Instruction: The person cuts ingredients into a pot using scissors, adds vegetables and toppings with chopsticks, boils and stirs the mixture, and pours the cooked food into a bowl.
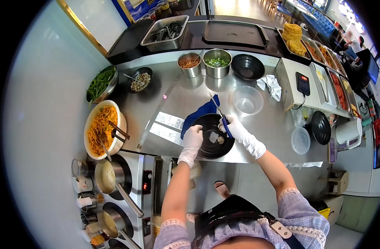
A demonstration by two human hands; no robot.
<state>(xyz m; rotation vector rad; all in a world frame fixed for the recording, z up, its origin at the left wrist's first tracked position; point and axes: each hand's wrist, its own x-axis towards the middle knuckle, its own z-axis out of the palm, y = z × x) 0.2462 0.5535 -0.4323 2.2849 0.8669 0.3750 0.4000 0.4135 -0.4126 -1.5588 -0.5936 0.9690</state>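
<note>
Pieces (214,137) in bowl (210,152) (slips (166,132) left)

The bare left forearm (177,186) reaches forward to a white-gloved left hand (192,140) with curled, downward-bent fingers, while the bare right forearm (275,169) slants inward to a white-gloved right hand (235,129) closed in a grip.
</note>
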